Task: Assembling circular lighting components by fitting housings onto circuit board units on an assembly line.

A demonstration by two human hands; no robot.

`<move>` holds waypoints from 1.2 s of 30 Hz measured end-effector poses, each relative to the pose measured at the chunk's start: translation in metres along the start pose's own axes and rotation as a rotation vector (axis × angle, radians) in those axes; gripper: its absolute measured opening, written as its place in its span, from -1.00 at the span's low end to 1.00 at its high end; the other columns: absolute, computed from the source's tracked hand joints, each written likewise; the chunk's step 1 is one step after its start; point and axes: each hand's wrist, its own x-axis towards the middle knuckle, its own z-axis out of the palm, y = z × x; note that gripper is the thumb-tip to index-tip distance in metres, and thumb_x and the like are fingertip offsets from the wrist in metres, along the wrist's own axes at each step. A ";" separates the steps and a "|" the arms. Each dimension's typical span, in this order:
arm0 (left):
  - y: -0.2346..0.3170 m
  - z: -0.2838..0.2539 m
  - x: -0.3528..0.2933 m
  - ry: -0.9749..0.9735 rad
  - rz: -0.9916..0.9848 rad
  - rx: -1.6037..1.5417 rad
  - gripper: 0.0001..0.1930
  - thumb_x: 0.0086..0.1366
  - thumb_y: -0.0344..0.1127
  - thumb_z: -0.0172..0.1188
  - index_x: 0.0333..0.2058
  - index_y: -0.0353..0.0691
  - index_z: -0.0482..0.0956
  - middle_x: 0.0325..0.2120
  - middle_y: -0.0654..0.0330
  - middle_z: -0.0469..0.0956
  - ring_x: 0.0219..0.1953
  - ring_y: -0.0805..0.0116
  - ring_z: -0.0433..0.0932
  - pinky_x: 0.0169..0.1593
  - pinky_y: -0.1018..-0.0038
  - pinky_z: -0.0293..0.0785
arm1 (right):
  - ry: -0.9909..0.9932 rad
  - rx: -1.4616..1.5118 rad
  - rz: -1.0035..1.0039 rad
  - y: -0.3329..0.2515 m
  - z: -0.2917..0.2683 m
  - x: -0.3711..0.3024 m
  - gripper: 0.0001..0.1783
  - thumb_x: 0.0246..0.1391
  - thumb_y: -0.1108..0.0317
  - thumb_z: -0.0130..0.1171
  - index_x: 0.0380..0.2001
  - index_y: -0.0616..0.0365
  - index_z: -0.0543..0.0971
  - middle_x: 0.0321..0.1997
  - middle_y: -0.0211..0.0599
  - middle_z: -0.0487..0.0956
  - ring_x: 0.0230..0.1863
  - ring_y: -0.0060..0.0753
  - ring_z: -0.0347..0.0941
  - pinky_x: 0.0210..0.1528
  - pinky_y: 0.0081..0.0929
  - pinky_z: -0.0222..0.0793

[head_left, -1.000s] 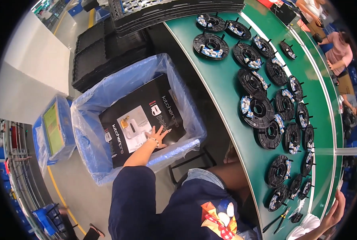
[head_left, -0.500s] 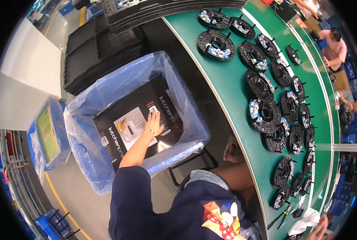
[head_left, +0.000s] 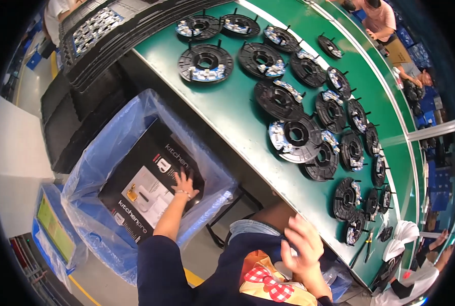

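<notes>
My left hand (head_left: 184, 184) lies with fingers spread on a flat black printed carton (head_left: 148, 148). The carton sits inside a blue bin lined with clear plastic (head_left: 87, 209), to the left of the table. My right hand (head_left: 305, 247) is raised beside the table's near edge, fingers apart and nothing in it. On the green table (head_left: 222, 115) several round black plastic bases with blue-white circuit boards stand in loose rows. One of these bases (head_left: 294, 133) is closest to the table's middle.
Black trays (head_left: 110, 48) are stacked at the upper left, with small parts in the top one. A smaller blue bin (head_left: 59, 229) stands at the far left. Pliers (head_left: 368, 246) and a white bundle (head_left: 401, 234) lie at the table's right end. People work across the table.
The view has swung right, so the bin and the table appear further left. My left hand still rests on the carton, its fingers more spread. My right hand now shows plainly near the table edge.
</notes>
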 end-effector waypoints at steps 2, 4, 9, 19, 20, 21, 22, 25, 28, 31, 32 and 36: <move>0.008 0.018 -0.015 -0.020 0.074 0.128 -0.15 -0.10 0.02 0.17 0.14 0.22 -0.14 0.18 0.15 -0.43 0.19 -0.07 -0.44 -0.03 -0.28 -0.07 | -0.006 -0.073 -0.037 0.006 0.011 0.028 -0.64 -0.42 0.51 0.18 -0.36 0.22 0.46 -0.14 -0.07 0.40 -0.06 0.02 0.30 -0.05 -0.23 0.24; 0.001 0.041 -0.017 0.024 0.132 0.140 -0.18 -0.09 0.02 0.16 0.12 0.30 -0.11 0.18 0.19 -0.43 0.20 -0.01 -0.43 -0.03 -0.30 -0.13 | -0.033 -0.114 0.022 0.018 0.024 0.042 -0.60 -0.38 0.53 0.18 -0.30 0.23 0.44 -0.08 -0.07 0.36 -0.04 -0.02 0.28 -0.04 -0.24 0.21; -0.037 0.036 -0.043 -0.080 0.177 0.242 -0.29 0.03 0.06 0.02 0.13 0.33 -0.13 0.18 0.27 -0.50 0.21 0.13 -0.47 -0.03 -0.28 -0.08 | 0.011 -0.220 -0.016 0.027 0.038 0.047 -0.65 -0.35 0.65 0.12 -0.33 0.25 0.47 -0.14 -0.07 0.41 -0.08 -0.04 0.33 -0.03 -0.27 0.22; -0.130 0.066 -0.115 -0.222 0.061 0.113 -0.40 0.10 0.11 -0.13 0.12 0.24 -0.07 0.19 0.35 -0.40 0.21 0.18 -0.37 0.01 -0.15 0.02 | -0.030 -0.237 -0.013 0.028 0.038 0.045 -0.65 -0.28 0.61 0.08 -0.28 0.26 0.45 -0.07 -0.07 0.37 -0.01 0.00 0.26 0.07 -0.20 0.11; -0.147 0.073 -0.126 -0.225 0.066 0.071 -0.38 0.09 0.10 -0.10 0.12 0.15 -0.03 0.19 0.28 -0.36 0.21 0.12 -0.32 0.02 -0.10 0.06 | -0.031 -0.233 -0.014 0.028 0.038 0.045 -0.65 -0.28 0.61 0.08 -0.28 0.26 0.45 -0.07 -0.07 0.37 -0.01 0.00 0.26 0.07 -0.20 0.11; -0.169 0.084 -0.140 -0.180 0.054 0.075 -0.37 0.07 0.11 -0.08 0.11 0.09 0.02 0.18 0.24 -0.27 0.20 0.13 -0.25 0.01 -0.05 0.10 | -0.033 -0.232 -0.018 0.028 0.038 0.045 -0.66 -0.28 0.62 0.07 -0.28 0.27 0.45 -0.07 -0.07 0.37 -0.01 0.00 0.26 0.06 -0.20 0.11; -0.191 0.097 -0.158 -0.136 0.045 0.080 -0.36 0.06 0.11 -0.07 0.09 0.03 0.06 0.17 0.19 -0.18 0.20 0.13 -0.18 0.00 0.01 0.14 | -0.035 -0.233 -0.019 0.029 0.038 0.045 -0.66 -0.27 0.62 0.07 -0.28 0.27 0.45 -0.07 -0.07 0.37 -0.01 0.00 0.26 0.06 -0.20 0.11; -0.238 0.124 -0.193 -0.044 -0.163 -0.169 -0.42 0.08 0.17 -0.19 0.09 0.20 0.09 0.15 0.28 -0.06 0.18 0.15 -0.12 0.07 0.03 0.00 | -0.033 -0.241 -0.020 0.028 0.039 0.045 -0.68 -0.27 0.62 0.06 -0.29 0.27 0.46 -0.08 -0.07 0.38 -0.02 0.00 0.27 0.05 -0.20 0.12; -0.244 0.123 -0.164 -0.701 -0.439 0.019 -0.29 -0.03 0.19 -0.05 0.10 0.09 0.06 0.11 0.21 0.05 0.14 0.19 0.04 0.11 0.13 -0.01 | -0.049 -0.219 -0.051 0.024 0.042 0.049 -0.68 -0.26 0.63 0.06 -0.30 0.27 0.46 -0.09 -0.06 0.39 -0.04 0.00 0.28 0.04 -0.21 0.13; -0.225 0.146 -0.155 -0.238 -0.864 -0.379 0.02 -0.18 0.24 0.11 0.10 -0.36 -0.08 0.04 -0.05 0.13 0.07 0.05 0.17 0.12 0.29 0.05 | -0.048 -0.208 -0.068 0.021 0.046 0.056 -0.69 -0.26 0.65 0.04 -0.31 0.28 0.46 -0.11 -0.05 0.40 -0.06 -0.01 0.30 0.03 -0.21 0.15; -0.214 0.140 -0.151 -0.055 -0.995 -0.480 0.05 -0.23 0.21 0.16 0.07 -0.44 -0.08 0.03 -0.12 0.13 0.05 0.02 0.18 0.12 0.33 0.07 | -0.054 -0.212 -0.068 0.022 0.048 0.058 -0.69 -0.26 0.65 0.04 -0.31 0.28 0.46 -0.11 -0.05 0.40 -0.06 -0.01 0.30 0.03 -0.21 0.15; -0.218 0.106 -0.156 0.105 -1.369 -0.659 -0.20 -0.24 0.02 0.26 -0.10 -0.44 0.22 -0.08 -0.12 0.29 -0.06 0.07 0.33 -0.02 0.33 0.27 | -0.024 -0.240 -0.097 0.024 0.052 0.062 -0.68 -0.29 0.66 0.07 -0.33 0.26 0.47 -0.14 -0.07 0.41 -0.11 -0.02 0.33 -0.02 -0.18 0.20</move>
